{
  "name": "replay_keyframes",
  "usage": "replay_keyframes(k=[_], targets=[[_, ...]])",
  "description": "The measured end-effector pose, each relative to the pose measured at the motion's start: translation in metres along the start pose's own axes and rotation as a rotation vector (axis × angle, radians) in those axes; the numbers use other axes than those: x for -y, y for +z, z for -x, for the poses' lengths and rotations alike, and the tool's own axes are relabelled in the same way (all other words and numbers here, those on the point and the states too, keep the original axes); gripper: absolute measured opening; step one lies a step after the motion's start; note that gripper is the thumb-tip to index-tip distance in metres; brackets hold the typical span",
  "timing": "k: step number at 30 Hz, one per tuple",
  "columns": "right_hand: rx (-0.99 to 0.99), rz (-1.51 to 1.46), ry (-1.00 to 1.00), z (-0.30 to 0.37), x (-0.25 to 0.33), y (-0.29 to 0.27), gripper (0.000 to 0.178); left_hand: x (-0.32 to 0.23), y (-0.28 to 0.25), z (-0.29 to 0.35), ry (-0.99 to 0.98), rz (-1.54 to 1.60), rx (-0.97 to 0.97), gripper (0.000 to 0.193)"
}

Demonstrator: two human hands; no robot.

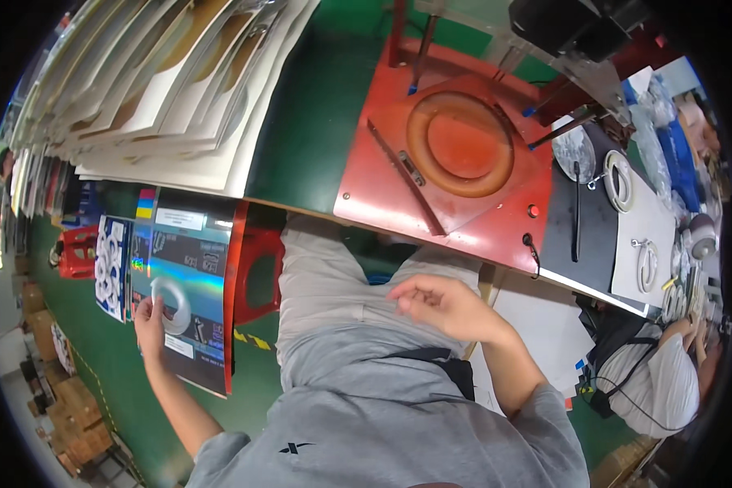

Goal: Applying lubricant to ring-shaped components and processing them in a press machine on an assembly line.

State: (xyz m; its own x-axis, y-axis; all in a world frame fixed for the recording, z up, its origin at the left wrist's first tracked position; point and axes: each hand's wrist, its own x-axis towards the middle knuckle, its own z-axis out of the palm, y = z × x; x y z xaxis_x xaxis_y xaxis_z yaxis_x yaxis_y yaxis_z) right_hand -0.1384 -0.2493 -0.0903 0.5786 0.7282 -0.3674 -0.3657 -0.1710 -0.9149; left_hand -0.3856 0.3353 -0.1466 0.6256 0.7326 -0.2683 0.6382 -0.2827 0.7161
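Note:
At the left, my left hand point(150, 323) is closed on the edge of a translucent whitish ring point(182, 313). The ring is over a dark, shiny printed sheet point(206, 285) with a rainbow sheen; I cannot tell whether it rests on it. My right hand point(447, 307) hovers above my lap, fingers loosely bent and apart, with nothing seen in it. In front of me, a round orange-brown ring form point(417, 150) is set on a red machine plate point(366, 183), beside a dark metal bar point(396, 165).
Stacked white sheets point(256, 122) fill the back left of the green table point(301, 154). Several white rings point(110, 272) lie left of the printed sheet. A red stool point(259, 272) stands below. Coiled white rings point(620, 182) lie right. A red button point(533, 211) is on the plate's corner.

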Motion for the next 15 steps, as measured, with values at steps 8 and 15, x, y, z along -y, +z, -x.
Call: replay_keyframes(k=[8,15], targets=[[-0.105,0.155,-0.259,0.039,0.067,-0.017,0.019,-0.333,0.142,0.102,1.155,0.03,0.357,0.029],[-0.512,0.046,-0.357,0.069,0.064,-0.028,0.018,-0.386,0.276,0.101,1.615,-0.167,0.226,0.042]])
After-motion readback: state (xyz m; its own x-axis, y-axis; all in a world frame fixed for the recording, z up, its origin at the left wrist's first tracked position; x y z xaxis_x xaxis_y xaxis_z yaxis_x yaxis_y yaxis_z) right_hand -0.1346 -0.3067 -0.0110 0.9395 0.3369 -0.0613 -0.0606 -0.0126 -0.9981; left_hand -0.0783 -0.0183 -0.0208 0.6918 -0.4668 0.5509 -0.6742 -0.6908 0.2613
